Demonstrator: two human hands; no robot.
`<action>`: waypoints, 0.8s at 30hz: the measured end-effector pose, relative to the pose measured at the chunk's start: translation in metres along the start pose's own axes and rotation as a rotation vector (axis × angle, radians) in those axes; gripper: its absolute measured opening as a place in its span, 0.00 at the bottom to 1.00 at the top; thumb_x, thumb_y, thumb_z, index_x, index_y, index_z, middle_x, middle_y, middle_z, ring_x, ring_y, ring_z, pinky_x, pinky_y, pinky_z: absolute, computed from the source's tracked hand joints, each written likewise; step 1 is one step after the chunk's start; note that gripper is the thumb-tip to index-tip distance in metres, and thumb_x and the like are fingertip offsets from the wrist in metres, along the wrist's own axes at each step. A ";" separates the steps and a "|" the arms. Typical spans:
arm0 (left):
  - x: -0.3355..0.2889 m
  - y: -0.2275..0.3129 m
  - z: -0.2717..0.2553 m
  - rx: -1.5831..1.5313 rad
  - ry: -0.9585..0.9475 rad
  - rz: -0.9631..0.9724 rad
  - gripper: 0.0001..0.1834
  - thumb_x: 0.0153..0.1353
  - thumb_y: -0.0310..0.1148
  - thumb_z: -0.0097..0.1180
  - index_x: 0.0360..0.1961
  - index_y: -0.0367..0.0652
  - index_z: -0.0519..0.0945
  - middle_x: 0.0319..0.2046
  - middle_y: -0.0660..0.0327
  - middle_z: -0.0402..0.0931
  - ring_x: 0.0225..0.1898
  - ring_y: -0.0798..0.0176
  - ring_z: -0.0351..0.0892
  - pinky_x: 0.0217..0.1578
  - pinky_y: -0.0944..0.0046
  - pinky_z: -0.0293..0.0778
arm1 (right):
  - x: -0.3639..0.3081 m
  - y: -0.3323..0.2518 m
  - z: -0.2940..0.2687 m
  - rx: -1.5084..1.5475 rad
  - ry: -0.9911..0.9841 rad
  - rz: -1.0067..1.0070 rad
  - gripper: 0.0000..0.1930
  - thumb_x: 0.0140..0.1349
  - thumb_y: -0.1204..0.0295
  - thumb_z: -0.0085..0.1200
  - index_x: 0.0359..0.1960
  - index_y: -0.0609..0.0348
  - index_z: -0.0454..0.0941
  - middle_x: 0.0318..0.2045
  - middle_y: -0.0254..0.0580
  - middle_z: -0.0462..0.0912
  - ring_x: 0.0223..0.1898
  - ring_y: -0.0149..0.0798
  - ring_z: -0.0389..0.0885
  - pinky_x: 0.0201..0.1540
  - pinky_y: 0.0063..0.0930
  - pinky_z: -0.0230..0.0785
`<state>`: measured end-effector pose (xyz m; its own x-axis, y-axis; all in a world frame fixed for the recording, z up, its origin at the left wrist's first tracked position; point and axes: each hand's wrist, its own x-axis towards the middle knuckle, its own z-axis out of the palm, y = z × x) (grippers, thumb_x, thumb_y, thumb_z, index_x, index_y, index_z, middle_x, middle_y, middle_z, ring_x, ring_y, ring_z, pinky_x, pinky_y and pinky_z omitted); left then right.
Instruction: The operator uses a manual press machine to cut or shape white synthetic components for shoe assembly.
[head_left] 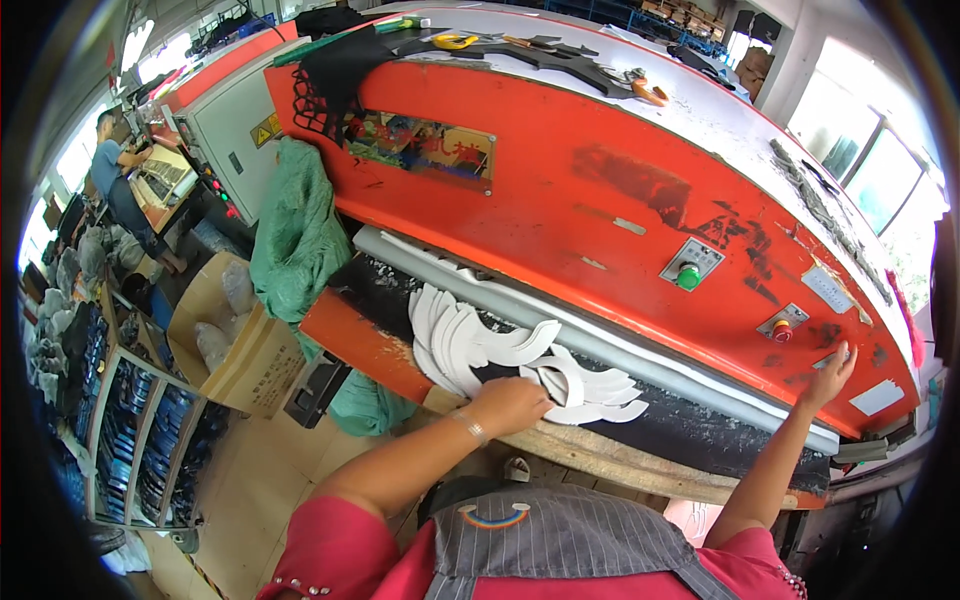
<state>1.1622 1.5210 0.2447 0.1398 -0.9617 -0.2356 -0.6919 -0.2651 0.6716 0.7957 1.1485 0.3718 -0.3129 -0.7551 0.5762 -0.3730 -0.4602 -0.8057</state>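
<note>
My left hand [508,405] is closed at the near edge of a pile of white curved pieces [455,335], its fingertips partly hidden. One white curved piece [568,385] bends up beside the fingers and appears pinched in them. More of these flat strips fan out to the right of the hand, on the black feed bed of a red machine [560,150]. Over on the right, my right hand [830,375] is raised, fingers apart and holding nothing, close to the machine's front panel. A red push button [782,332] sits just left of it and a green button [688,277] farther left.
A grey roller [600,335] runs behind the pile. A wooden edge board [600,455] borders the bed nearest me. At left are a green sack [295,230], a cardboard box [235,345] and a rack [150,430]. Another person [120,180] works farther back. Scissors [455,42] lie on the machine top.
</note>
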 end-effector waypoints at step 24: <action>-0.085 -0.068 -0.018 0.181 0.598 0.033 0.17 0.54 0.39 0.59 0.39 0.37 0.79 0.40 0.53 0.77 0.44 0.50 0.76 0.48 0.50 0.68 | -0.383 -0.152 0.217 -0.056 -1.581 -1.050 0.21 0.53 0.74 0.54 0.51 0.62 0.75 0.51 0.50 0.77 0.54 0.50 0.73 0.59 0.39 0.65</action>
<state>1.2100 1.6197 0.2312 0.4522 -0.8553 0.2528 -0.8046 -0.2689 0.5295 1.1620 1.4066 0.2433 0.9910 0.0902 0.0991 0.1117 -0.9646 -0.2388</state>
